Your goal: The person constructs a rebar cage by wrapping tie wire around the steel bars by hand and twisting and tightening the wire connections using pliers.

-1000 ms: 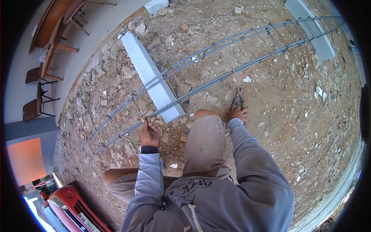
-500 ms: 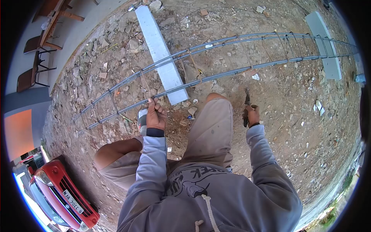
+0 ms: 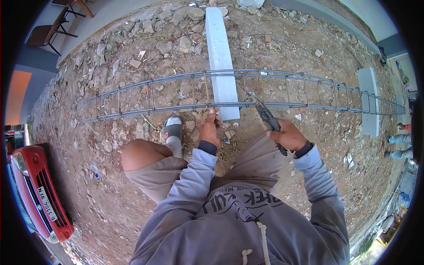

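A long rebar cage (image 3: 172, 107) of thin steel bars with several stirrups lies crosswise before me. My left hand (image 3: 210, 128) is pinched at its near bar, beside a stirrup (image 3: 206, 88); what the fingertips hold there is too small to tell. In my right hand (image 3: 289, 134) is a pair of dark pincers (image 3: 267, 117), gripped by the handles. Their head points up and left, over the near bar, to the right of my left hand. Under the cage lies a pale block beam (image 3: 221, 48), just above my left hand.
Another pale block (image 3: 370, 123) lies under the cage on the right. Stony, rubble-strewn ground (image 3: 101, 176) surrounds me. A red car (image 3: 42, 194) stands at lower left, a chair (image 3: 48, 31) at upper left. Part of another person (image 3: 399, 140) shows at the far right.
My right hand has brought the pincers up and left, from low beside my knee to the near bar. My left hand stays at the bar; the whole view has turned.
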The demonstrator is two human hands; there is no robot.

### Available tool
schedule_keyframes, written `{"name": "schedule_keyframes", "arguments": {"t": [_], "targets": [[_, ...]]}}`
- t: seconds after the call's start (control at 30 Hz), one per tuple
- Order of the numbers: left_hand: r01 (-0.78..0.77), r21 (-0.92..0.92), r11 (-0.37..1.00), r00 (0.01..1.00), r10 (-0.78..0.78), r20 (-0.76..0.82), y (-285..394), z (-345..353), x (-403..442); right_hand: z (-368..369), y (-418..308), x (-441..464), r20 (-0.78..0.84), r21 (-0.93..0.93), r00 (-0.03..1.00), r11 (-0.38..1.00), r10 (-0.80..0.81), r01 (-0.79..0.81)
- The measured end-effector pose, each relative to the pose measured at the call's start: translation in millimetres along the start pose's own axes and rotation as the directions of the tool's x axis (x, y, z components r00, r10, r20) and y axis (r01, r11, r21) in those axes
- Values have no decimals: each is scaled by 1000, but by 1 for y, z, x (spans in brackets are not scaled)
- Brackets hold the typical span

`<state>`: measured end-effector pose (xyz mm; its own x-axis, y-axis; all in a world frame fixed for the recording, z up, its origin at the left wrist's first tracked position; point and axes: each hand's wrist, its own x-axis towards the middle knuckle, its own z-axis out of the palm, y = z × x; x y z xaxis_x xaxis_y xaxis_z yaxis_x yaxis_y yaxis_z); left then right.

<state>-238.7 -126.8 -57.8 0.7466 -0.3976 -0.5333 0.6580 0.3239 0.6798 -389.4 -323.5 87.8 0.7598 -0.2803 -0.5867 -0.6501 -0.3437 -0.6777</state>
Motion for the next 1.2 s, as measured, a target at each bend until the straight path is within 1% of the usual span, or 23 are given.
{"name": "schedule_keyframes", "arguments": {"t": [0.03,0.07,0.1,0.13,0.2,0.23,0.33,0.37,0.47,0.57,0.67,0.77,0.87,0.9,0.97,1.07,1.1,1.13,1.17,1.2], "targets": [[-20,-16,1000,1000,19,-8,-5,2,2,0,-15,10,75,-234,997,972,-11,28],[-39,-33,999,999,39,-15,-10,6,4,1,-31,19,71,-415,995,905,-68,91],[-22,-34,999,997,19,-71,-4,17,-2,3,-46,27,80,-580,989,801,-121,145],[-45,-37,998,997,43,-68,-6,22,-2,5,-59,35,103,-722,980,665,-170,191],[-85,-39,996,994,82,-78,-11,26,-2,5,-88,49,123,-822,977,535,-172,197],[-94,-55,994,993,90,-77,-13,27,-1,7,-97,55,138,-861,975,465,-172,204],[-83,-40,996,992,79,-98,-9,30,-4,16,-116,65,95,-955,966,253,-241,157],[-77,-23,997,990,73,-123,-8,32,-5,14,-126,64,109,-936,985,321,-131,146],[-78,-43,996,992,74,-98,-6,31,-6,14,-139,61,154,-957,957,206,-246,207],[-70,-59,996,993,64,-104,-6,33,-7,19,-133,70,197,-975,917,30,-347,221],[-43,-47,998,992,36,-125,-6,34,-6,29,-124,79,194,-980,859,-138,-474,146],[-47,-81,996,994,38,-105,-6,33,-5,29,-137,77,208,-975,920,-147,-333,167],[-41,-88,995,997,35,-69,-10,27,-3,32,-136,79,188,-981,939,-93,-287,168],[-28,-92,995,998,24,-53,-10,24,-4,31,-137,77,208,-978,962,-2,-176,211],[-3,-93,996,1000,1,-22,-9,17,-9,27,-138,69,273,-946,961,194,40,261],[59,-110,992,998,-55,38,-2,3,-14,29,-107,77,346,-828,925,515,158,222],[87,-110,990,994,-79,72,4,-1,-16,29,-101,78,390,-706,896,694,214,142],[105,-123,987,994,-99,53,8,-1,-16,29,-95,78,444,-552,859,833,254,39],[130,-132,983,991,-127,32,10,-1,-20,32,-86,75,507,-371,815,925,281,-88],[157,-139,978,988,-156,15,13,-1,-23,41,-70,70,538,-76,815,976,214,-206]]}}
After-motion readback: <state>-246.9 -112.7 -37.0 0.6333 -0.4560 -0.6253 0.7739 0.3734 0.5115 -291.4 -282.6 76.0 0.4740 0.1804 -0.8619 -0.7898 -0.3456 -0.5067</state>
